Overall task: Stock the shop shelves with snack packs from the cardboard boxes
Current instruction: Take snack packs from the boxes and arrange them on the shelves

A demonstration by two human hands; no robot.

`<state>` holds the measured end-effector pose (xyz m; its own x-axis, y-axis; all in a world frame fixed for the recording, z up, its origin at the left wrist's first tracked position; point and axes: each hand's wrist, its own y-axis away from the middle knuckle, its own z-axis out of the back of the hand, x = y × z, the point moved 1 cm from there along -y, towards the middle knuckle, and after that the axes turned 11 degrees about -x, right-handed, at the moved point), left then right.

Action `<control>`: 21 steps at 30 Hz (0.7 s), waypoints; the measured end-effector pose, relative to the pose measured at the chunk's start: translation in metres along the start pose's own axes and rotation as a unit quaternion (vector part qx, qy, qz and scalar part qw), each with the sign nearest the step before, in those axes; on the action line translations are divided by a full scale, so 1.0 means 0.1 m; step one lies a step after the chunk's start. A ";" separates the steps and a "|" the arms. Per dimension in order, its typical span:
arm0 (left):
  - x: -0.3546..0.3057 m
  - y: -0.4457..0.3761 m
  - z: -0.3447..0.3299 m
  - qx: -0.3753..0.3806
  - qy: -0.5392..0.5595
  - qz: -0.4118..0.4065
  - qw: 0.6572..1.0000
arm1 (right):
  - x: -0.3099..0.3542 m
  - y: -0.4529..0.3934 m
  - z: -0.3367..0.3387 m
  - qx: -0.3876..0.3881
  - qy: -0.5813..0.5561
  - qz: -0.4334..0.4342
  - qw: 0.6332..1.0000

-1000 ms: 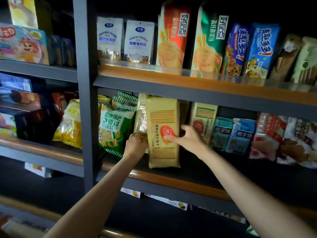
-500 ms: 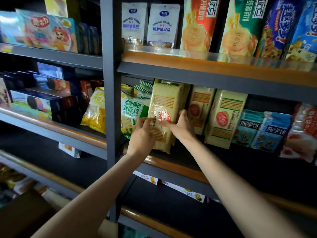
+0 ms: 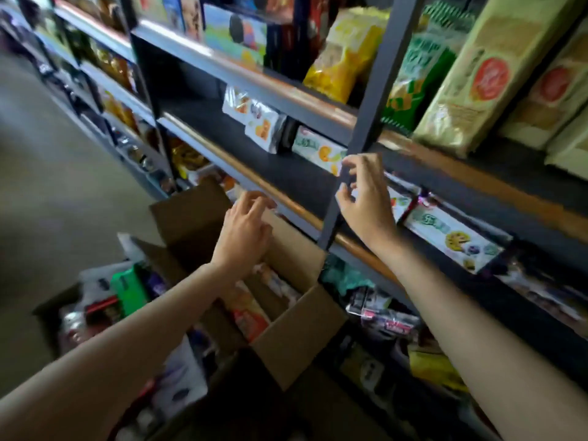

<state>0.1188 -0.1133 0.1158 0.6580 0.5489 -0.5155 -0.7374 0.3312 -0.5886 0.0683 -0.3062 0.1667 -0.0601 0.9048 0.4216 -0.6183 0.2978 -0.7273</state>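
Note:
Both my hands hang empty in the air with loosely spread fingers. My left hand [image 3: 245, 227] hovers over an open cardboard box [image 3: 299, 329] on the floor, which holds several snack packs [image 3: 251, 313]. My right hand [image 3: 366, 198] is in front of the grey shelf upright [image 3: 359, 128], at the level of a low dark shelf [image 3: 302, 183]. The tan cracker pack [image 3: 477, 81] with a red round label stands upright on the shelf above, at the top right, apart from both hands.
White cookie packs [image 3: 445, 233] lie on the low shelf. Green [image 3: 416, 68] and yellow [image 3: 343, 55] bags stand on the upper shelf. A second open box [image 3: 105, 300] full of mixed packs sits at the lower left. Grey floor [image 3: 47, 186] runs along the aisle on the left.
Both hands let go of the tan cracker pack, which stays on the shelf, and dropped down and left toward the box. The view swung down to the floor and boxes.

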 end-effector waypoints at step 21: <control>2.65 1.95 0.71 0.115 -0.156 0.566 0.802 | 1.61 2.20 -3.15 0.615 -0.020 -0.039 0.787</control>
<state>0.1380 0.1509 -0.0915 -0.4954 0.7508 -0.4369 -0.8675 -0.4010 0.2945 0.1693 0.0007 -0.0955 0.0063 0.8806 0.4738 -0.9107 -0.1906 0.3664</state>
